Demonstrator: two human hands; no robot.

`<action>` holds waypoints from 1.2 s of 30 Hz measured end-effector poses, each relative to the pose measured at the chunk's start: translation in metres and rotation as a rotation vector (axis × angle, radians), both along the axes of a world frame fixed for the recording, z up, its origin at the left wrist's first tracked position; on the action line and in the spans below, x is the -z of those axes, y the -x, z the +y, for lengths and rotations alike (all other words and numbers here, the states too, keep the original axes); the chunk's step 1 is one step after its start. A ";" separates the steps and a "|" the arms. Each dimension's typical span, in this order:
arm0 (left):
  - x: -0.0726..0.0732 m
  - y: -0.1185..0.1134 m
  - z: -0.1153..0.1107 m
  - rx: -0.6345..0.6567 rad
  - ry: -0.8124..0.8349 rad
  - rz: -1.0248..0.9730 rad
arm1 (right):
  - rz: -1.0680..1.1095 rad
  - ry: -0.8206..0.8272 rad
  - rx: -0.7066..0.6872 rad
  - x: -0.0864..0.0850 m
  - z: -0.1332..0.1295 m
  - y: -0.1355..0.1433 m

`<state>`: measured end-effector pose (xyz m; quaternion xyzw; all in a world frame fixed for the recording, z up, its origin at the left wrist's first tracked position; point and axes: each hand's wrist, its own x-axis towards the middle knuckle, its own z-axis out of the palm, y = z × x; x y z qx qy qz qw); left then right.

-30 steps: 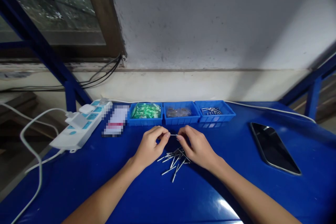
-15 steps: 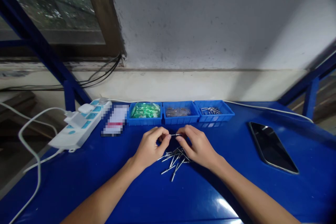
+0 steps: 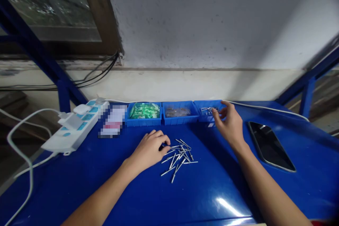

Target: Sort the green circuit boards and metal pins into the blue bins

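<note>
A loose pile of silver blind rivets (image 3: 182, 153) lies on the blue tabletop. At the pile's left edge rests my left hand (image 3: 149, 148), fingers bent, with a small gap between thumb and forefinger. The tip of one rivet lies close to those fingertips; I cannot make out whether they touch it. Over the right-hand blue bin (image 3: 202, 117) is my right hand (image 3: 230, 122), its thumb and fingers apart and nothing visible between them. More rivets (image 3: 208, 110) lie inside that bin, partly hidden by the thumb.
Left of that bin stand a blue bin with brown-grey pieces (image 3: 180, 112) and one with green packets (image 3: 145, 110). A phone (image 3: 270, 146) lies at right. A white power strip (image 3: 74, 130) with cables and a blurred-out phone-like object (image 3: 113, 122) are at left.
My hands have parted from a rivet held between them. The right hand has moved right and away to the right-hand bin; the left has lowered beside the pile.
</note>
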<state>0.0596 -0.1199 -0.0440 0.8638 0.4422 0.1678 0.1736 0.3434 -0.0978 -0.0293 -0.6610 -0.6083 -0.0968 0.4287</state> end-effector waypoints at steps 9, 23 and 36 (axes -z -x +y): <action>0.003 0.011 0.010 0.031 -0.009 0.022 | -0.062 0.228 -0.527 0.010 -0.029 0.072; -0.009 -0.003 0.004 -0.035 0.045 -0.277 | -0.229 0.250 -0.765 0.009 -0.037 0.082; -0.014 -0.003 -0.002 0.053 -0.023 -0.293 | -0.214 0.173 -0.785 0.011 -0.041 0.087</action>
